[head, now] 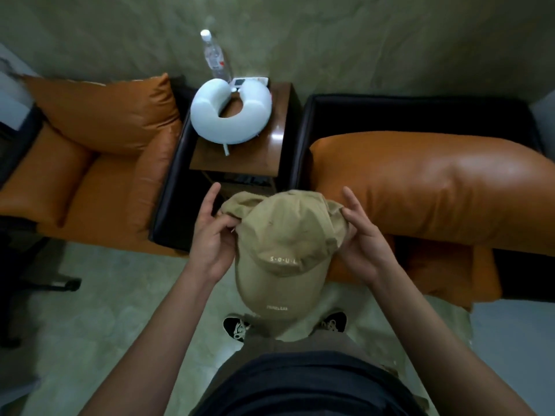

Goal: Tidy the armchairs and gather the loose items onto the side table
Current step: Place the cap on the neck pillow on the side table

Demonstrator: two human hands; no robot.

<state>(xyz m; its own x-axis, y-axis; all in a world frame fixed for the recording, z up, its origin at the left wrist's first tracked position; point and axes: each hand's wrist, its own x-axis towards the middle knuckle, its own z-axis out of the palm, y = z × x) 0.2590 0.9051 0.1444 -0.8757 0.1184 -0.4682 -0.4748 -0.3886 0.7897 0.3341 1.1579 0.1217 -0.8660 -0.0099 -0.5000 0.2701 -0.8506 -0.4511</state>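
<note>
A khaki baseball cap point(282, 253) hangs in front of me, brim toward my body, above the floor before the side table point(255, 151). My left hand point(214, 235) pinches its left rear edge with thumb and fingers. My right hand point(359, 235) holds the right side of the crown, fingers partly spread. On the dark wooden side table lie a white U-shaped neck pillow point(231, 111), a clear water bottle point(214, 57) standing at the back, and a small white device point(249, 82) behind the pillow.
An orange leather armchair point(90, 163) stands left of the table with its back cushion point(105, 112) upright. Right of the table a second armchair point(420, 181) has a large orange cushion lying across the seat. My shoes point(238, 327) are on the pale floor. A dark chair base point(36, 280) sits at far left.
</note>
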